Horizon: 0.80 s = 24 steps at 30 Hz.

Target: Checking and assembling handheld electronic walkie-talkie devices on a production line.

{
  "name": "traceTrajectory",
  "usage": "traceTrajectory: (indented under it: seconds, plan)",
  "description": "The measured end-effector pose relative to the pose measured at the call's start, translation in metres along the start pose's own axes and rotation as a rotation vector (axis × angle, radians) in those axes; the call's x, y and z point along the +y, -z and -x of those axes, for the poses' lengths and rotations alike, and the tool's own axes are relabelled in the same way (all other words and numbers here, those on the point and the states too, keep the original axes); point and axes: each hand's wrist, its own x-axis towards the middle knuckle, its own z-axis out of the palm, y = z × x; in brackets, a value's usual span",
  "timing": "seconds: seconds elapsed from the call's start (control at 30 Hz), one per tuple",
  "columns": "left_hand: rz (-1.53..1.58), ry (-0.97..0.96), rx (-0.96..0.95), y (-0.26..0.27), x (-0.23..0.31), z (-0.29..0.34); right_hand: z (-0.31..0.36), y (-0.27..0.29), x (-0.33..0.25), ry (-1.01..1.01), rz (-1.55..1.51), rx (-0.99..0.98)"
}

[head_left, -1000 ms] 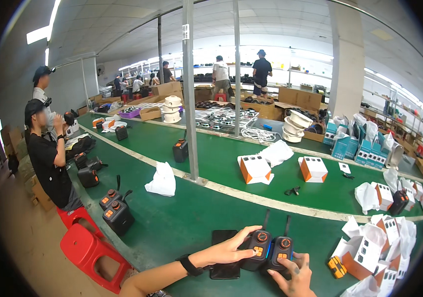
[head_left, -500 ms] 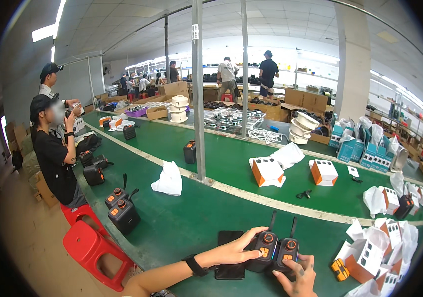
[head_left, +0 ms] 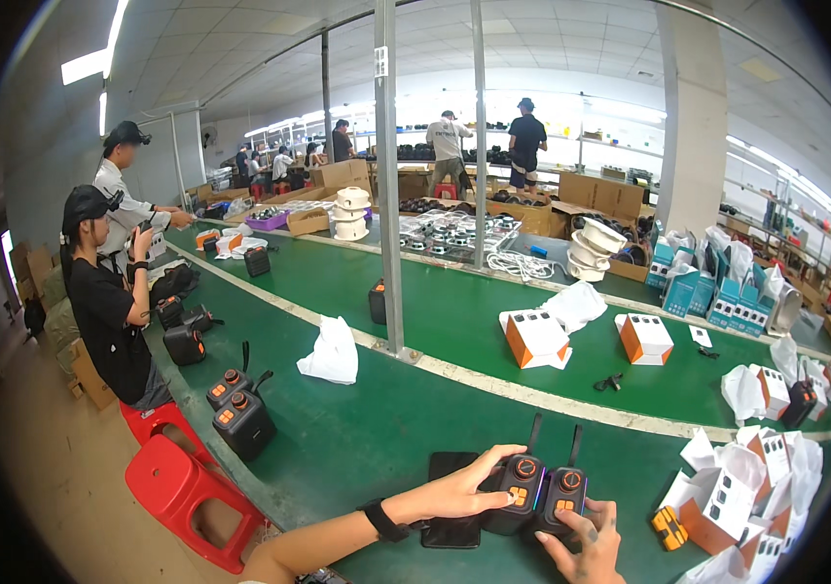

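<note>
Two black portable speakers with orange knobs, orange buttons and wrist straps stand side by side on the near green table. My left hand wraps around the left speaker, its thumb at the orange buttons. Around the lower right side of the other speaker curls my right hand, with a finger on the buttons. A black phone lies flat beside the left speaker, partly under my wrist. To the right are a yellow-orange block-shaped item and an opened white and orange box.
Beyond a pale rail runs a green conveyor belt bearing white and orange boxes. A metal post rises at the rail. More speakers and a white bag stand leftward, near red stools and two people.
The boxes, cable and speaker on the belt have shifted right. At the far left, a person in white has leaned forward and reached toward the belt. My hands have stayed nearly still.
</note>
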Motion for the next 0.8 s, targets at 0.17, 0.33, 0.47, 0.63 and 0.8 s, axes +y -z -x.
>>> traceTrajectory:
  seconds: [0.17,0.33,0.47,0.63,0.8]
  plan:
    - [-0.008,0.016,-0.009,0.004,0.003,0.001,-0.004,0.002,-0.005,0.000,-0.002,0.003]
    - [0.101,0.026,-0.044,0.007,0.005,0.003,-0.002,-0.001,-0.006,0.016,0.010,-0.015]
    - [0.152,0.035,-0.042,0.009,0.005,0.004,-0.004,-0.004,-0.006,0.033,0.034,-0.013]
    - [0.102,0.025,-0.009,0.014,-0.007,0.002,-0.009,-0.004,-0.012,-0.056,0.041,-0.064]
    - [0.080,0.031,0.032,0.014,-0.008,0.002,-0.010,-0.007,-0.009,-0.072,0.013,-0.071]
